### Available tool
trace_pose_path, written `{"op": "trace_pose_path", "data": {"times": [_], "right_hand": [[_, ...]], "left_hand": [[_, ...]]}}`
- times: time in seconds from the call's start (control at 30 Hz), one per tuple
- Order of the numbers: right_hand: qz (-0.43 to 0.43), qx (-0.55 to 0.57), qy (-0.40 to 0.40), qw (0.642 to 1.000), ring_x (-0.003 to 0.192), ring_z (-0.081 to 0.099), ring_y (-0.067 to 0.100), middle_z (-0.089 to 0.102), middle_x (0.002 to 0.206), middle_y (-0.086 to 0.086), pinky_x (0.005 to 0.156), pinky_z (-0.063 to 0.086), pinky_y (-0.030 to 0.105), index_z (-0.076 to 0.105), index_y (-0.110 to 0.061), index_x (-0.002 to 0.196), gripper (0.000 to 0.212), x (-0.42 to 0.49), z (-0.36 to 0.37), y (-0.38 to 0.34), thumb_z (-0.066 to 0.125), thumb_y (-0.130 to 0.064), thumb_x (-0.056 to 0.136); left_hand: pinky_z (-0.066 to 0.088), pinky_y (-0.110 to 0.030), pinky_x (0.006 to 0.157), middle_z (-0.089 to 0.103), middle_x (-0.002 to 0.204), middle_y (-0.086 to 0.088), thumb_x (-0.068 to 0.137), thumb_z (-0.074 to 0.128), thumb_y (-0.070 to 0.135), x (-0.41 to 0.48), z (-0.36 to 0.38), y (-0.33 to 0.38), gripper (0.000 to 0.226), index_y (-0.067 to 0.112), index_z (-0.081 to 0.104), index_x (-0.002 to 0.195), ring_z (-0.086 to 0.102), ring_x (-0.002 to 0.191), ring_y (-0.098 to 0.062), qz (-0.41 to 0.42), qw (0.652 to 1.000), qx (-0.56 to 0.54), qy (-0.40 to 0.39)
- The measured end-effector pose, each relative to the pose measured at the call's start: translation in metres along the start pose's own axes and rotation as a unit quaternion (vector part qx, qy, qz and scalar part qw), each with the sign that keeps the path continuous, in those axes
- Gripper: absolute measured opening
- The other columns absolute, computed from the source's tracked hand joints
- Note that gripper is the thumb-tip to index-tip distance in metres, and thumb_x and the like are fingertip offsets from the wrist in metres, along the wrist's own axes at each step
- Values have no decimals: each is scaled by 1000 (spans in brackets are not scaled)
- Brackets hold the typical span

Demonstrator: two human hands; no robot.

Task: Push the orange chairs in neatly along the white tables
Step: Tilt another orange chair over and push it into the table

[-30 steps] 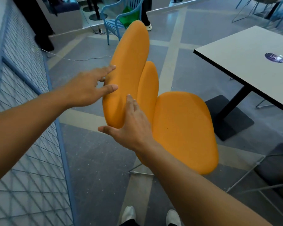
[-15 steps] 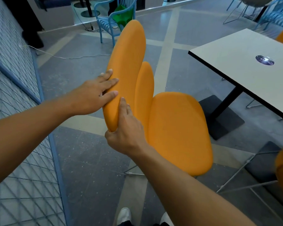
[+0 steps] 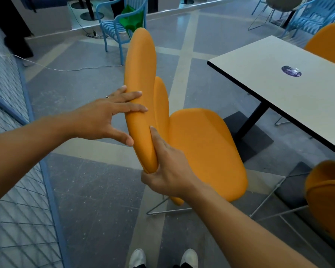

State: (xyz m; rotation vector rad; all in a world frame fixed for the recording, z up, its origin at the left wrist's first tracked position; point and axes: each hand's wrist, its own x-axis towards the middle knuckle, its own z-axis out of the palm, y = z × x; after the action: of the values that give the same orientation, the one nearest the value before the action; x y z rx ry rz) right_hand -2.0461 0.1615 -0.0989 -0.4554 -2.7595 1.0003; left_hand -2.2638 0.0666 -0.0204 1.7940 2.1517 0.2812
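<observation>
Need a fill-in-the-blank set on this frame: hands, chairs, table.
1. The right hand has its grip on the backrest of the ____ chair.
2. The left hand wears a ____.
3. The round dark sticker sits on the white ____.
4. The slatted chair holding the green item is coloured ____.
Missing: orange; ring; table; blue.

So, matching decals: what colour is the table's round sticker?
The sticker is dark purple, pale lettering; head view.

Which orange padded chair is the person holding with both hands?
The middle orange padded chair: left hand rests on, right hand grips, its backrest. The upper-right chair and lower-right chair stand untouched.
</observation>
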Motion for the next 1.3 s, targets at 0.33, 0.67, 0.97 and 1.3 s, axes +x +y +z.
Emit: {"op": "trace_pose_path", "data": {"times": [0.33,0.67,0.97,1.3], "right_hand": [[-11,-1,15,1000,88,53,5,60,122,-6,71,34,16,12,-26,160,107,-66,-57,54,79,-43,79],[4,-5,17,1000,92,62,12,66,117,-3,80,51,38,18,-32,159,97,-114,-98,97,73,-48,80],[11,-9,11,1000,101,66,18,69,121,2,83,53,40,24,-37,157,93,-142,-133,137,74,-50,79],[70,35,55,995,119,61,7,60,140,-7,94,55,35,50,-23,147,80,-188,-176,178,84,-41,76]], "left_hand": [[10,-51,114,58,123,5,46,46,96,56,25,69,93,38,61,117,40,131,-25,135,984,106,43],[36,-36,76,53,91,9,38,52,93,81,52,131,89,28,69,97,43,88,-17,158,978,92,101],[28,-34,78,55,88,10,40,44,98,100,72,173,88,30,67,91,42,84,-13,142,976,97,132],[31,-41,88,48,87,12,41,31,103,126,97,231,86,35,59,86,45,91,-18,95,977,90,166]]}}
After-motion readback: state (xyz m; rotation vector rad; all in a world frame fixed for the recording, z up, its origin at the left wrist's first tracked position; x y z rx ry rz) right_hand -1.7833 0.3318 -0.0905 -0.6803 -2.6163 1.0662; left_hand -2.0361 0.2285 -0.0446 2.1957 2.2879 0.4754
